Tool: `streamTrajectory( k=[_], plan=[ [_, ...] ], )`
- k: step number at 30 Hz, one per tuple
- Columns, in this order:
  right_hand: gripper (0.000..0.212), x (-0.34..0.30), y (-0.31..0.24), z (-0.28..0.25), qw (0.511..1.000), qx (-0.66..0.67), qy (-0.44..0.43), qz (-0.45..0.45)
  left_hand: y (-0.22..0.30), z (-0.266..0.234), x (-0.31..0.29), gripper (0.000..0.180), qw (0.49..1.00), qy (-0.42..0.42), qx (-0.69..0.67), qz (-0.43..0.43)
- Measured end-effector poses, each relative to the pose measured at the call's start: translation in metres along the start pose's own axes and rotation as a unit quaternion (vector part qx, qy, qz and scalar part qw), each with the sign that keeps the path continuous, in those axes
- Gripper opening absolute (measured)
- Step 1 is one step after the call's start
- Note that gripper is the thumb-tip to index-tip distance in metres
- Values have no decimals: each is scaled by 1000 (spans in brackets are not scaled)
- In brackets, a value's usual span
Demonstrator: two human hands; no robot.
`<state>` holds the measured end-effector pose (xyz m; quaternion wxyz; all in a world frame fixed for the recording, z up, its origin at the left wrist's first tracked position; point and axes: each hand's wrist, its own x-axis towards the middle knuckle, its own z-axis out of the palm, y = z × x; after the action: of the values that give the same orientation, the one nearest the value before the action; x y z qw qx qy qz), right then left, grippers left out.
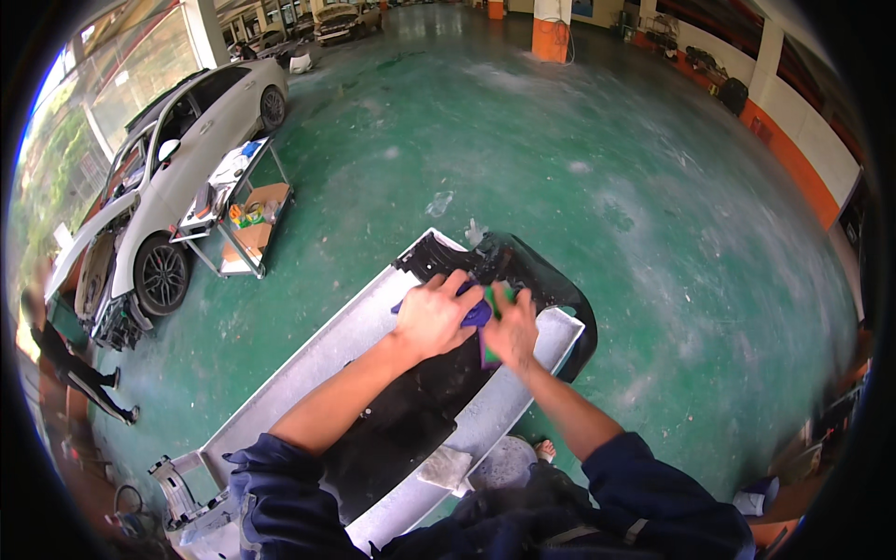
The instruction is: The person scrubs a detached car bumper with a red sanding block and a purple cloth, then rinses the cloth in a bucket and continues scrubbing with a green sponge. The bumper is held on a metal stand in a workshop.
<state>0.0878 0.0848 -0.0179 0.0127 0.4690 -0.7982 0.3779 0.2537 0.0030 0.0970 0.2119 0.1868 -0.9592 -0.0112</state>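
My left hand (435, 317) is closed on a bunched purple cloth (478, 315), which pokes out past the fingers. Close beside it, my right hand (511, 329) grips a green pad (492, 351) with a purple edge. Both hands are over the far part of a black car bumper (401, 425). The bumper's rounded end curves away to the right of my right hand. Beneath it is a long whitish, dusty stand (308, 390) with raised edges. The fingers partly hide the pad and the cloth.
A white rag (445, 467) lies on the stand's near edge, beside a round bucket (505, 462). On the left are a wheeled trolley (245, 250) with supplies and a silver car (210, 121) with its front stripped. Another person (79, 373) stands far left. An orange-based pillar (552, 42) rises behind.
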Motion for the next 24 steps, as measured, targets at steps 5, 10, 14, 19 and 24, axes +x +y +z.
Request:
streamTrajectory(
  k=[5,10,14,19,24],
  plan=[
    [62,48,45,-4,999,-32,-34,19,25,-35,59,54,997,52,-29,45],
    [56,2,6,4,998,29,4,-63,25,-46,33,47,990,54,-117,-64],
    [51,44,1,-10,997,4,-73,15,19,-50,-48,53,978,-76,-131,-147],
    [51,19,-3,1,999,15,-5,-41,30,-36,-111,68,995,-79,-47,-46],
    [46,49,4,-3,999,-23,-27,-6,24,-29,-105,73,994,-73,-64,-60]
  ],
)
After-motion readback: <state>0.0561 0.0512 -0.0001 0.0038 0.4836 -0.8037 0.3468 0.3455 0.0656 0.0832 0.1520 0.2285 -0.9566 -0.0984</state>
